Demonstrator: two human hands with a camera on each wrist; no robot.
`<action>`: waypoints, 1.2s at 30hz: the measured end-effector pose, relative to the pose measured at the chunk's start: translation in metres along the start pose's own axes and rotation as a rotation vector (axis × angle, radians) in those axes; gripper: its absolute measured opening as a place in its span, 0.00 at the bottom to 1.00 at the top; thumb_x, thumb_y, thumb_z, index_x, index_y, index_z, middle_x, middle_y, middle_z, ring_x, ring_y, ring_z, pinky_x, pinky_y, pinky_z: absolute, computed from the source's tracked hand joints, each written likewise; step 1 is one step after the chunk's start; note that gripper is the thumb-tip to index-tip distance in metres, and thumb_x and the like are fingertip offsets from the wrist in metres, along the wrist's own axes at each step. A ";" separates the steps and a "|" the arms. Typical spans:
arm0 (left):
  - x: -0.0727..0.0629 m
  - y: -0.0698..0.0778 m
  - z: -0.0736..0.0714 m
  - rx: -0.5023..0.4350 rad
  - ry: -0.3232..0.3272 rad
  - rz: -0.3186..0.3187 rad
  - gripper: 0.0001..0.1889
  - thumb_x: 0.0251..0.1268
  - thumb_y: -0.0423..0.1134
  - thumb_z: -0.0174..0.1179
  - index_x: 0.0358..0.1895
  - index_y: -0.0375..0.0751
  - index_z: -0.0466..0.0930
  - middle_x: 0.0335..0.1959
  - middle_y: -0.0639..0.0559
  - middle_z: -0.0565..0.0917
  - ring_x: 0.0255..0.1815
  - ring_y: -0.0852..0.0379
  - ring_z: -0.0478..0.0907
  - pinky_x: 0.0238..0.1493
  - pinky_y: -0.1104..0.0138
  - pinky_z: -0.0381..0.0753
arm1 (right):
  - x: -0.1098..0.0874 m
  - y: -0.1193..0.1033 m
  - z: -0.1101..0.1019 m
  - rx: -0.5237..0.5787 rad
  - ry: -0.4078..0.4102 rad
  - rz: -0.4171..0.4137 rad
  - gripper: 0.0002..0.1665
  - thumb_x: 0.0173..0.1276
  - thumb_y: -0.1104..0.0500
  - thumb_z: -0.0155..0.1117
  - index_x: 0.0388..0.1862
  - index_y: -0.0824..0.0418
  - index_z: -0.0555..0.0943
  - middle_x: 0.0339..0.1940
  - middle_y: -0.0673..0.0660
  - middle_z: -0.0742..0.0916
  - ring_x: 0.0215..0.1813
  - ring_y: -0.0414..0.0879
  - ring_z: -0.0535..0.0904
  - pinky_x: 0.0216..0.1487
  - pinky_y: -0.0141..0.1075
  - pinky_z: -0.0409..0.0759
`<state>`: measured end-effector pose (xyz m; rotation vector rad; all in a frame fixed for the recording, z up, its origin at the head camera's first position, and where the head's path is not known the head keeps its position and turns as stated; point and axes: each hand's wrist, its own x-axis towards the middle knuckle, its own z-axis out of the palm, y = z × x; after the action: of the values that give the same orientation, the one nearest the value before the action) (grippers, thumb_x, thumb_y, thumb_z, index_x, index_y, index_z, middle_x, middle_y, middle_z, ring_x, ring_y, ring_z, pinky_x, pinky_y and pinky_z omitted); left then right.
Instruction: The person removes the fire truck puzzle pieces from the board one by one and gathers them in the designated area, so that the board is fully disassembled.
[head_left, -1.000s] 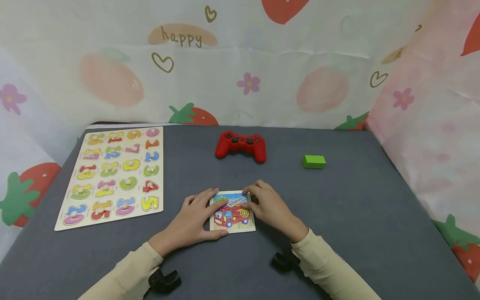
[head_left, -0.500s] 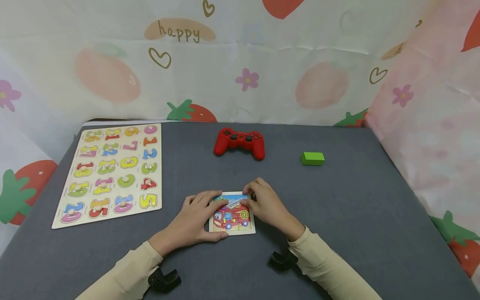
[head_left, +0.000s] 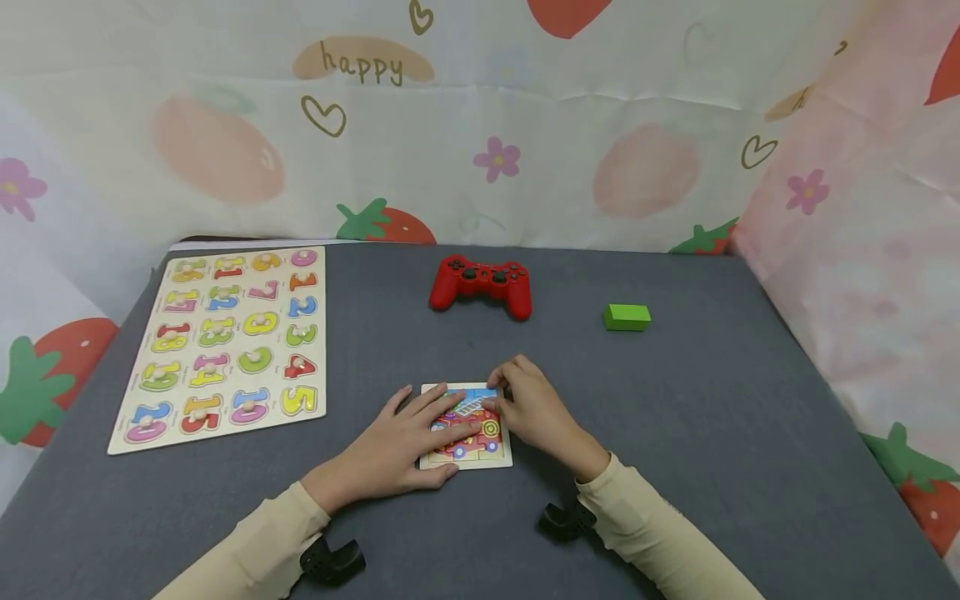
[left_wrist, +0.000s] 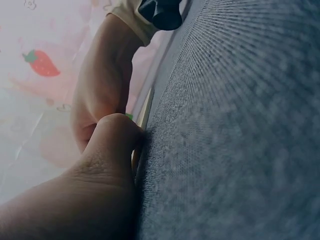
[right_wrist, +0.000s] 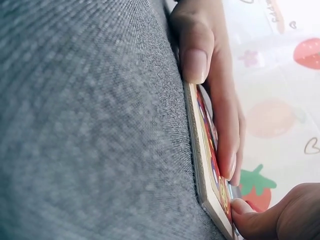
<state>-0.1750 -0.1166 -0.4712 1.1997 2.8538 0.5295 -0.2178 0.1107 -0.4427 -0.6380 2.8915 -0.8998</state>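
A small wooden jigsaw puzzle [head_left: 491, 446] with a red fire truck picture lies flat in a pale frame on the grey table. My left hand [head_left: 401, 446] spreads over its left part, straight fingers across the picture and thumb at the near edge. At the upper right corner, the bent thumb and index finger of my right hand [head_left: 536, 412] pinch the puzzle's edge. The right wrist view shows the right thumb [right_wrist: 247, 215] against the board's corner and the left thumb [right_wrist: 195, 65] at its other end. The left hand covers much of the truck.
A large number puzzle board [head_left: 318, 392] lies at the left of the grey table [head_left: 712, 400]. Beyond the hands are a red game controller [head_left: 480, 287] and, further right, a green block [head_left: 627, 317]. A printed curtain [head_left: 540, 200] borders the back and sides.
My left hand has moved rightward and spread its fingers further over the picture. The right hand stays at the upper right corner. The whole head view has shifted slightly.
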 end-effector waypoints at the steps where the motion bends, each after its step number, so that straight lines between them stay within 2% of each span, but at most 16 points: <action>1: 0.000 0.000 0.000 0.006 -0.003 0.001 0.29 0.67 0.64 0.47 0.71 0.69 0.62 0.76 0.53 0.56 0.77 0.50 0.47 0.69 0.40 0.47 | 0.000 0.000 0.000 0.000 0.001 0.002 0.09 0.63 0.58 0.68 0.39 0.60 0.79 0.36 0.52 0.75 0.35 0.42 0.70 0.37 0.35 0.72; 7: 0.001 -0.001 0.001 0.010 -0.003 -0.004 0.29 0.67 0.64 0.47 0.71 0.70 0.62 0.76 0.54 0.57 0.77 0.50 0.48 0.69 0.39 0.47 | 0.001 0.000 -0.001 0.003 0.002 0.002 0.10 0.63 0.58 0.68 0.39 0.60 0.79 0.34 0.52 0.75 0.34 0.42 0.68 0.35 0.34 0.70; 14: 0.001 -0.002 0.000 0.002 0.007 0.000 0.30 0.66 0.67 0.47 0.71 0.71 0.61 0.76 0.54 0.57 0.77 0.50 0.47 0.69 0.39 0.47 | 0.002 -0.002 -0.008 0.056 -0.007 -0.015 0.06 0.63 0.60 0.69 0.35 0.59 0.79 0.32 0.52 0.78 0.33 0.43 0.72 0.36 0.36 0.73; 18: 0.001 -0.003 0.002 -0.004 0.010 -0.005 0.31 0.64 0.70 0.45 0.70 0.72 0.61 0.76 0.54 0.57 0.77 0.50 0.47 0.69 0.39 0.47 | 0.004 -0.001 -0.009 0.115 -0.029 0.042 0.03 0.65 0.61 0.66 0.35 0.57 0.80 0.30 0.50 0.80 0.31 0.41 0.73 0.34 0.35 0.73; 22: 0.001 -0.003 0.003 -0.002 0.020 -0.003 0.31 0.64 0.71 0.45 0.70 0.73 0.61 0.75 0.55 0.58 0.77 0.50 0.48 0.68 0.39 0.47 | 0.008 0.002 -0.010 0.174 -0.045 0.085 0.02 0.68 0.62 0.63 0.38 0.57 0.79 0.32 0.50 0.82 0.32 0.41 0.75 0.34 0.35 0.75; 31: 0.001 -0.004 0.005 -0.006 0.021 -0.009 0.30 0.65 0.70 0.44 0.70 0.73 0.61 0.75 0.56 0.58 0.77 0.52 0.48 0.69 0.41 0.46 | 0.018 0.004 -0.021 0.300 -0.167 0.117 0.06 0.70 0.64 0.58 0.38 0.60 0.83 0.34 0.54 0.84 0.33 0.44 0.75 0.37 0.35 0.74; 36: 0.001 -0.003 0.003 0.004 0.020 -0.007 0.30 0.64 0.70 0.45 0.70 0.73 0.62 0.75 0.55 0.59 0.77 0.52 0.48 0.69 0.41 0.47 | 0.020 0.005 -0.029 0.348 -0.187 0.158 0.08 0.71 0.63 0.58 0.40 0.61 0.84 0.37 0.55 0.85 0.36 0.45 0.76 0.40 0.36 0.74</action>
<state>-0.1770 -0.1169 -0.4752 1.1910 2.8760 0.5397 -0.2425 0.1219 -0.4203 -0.4296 2.4941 -1.2074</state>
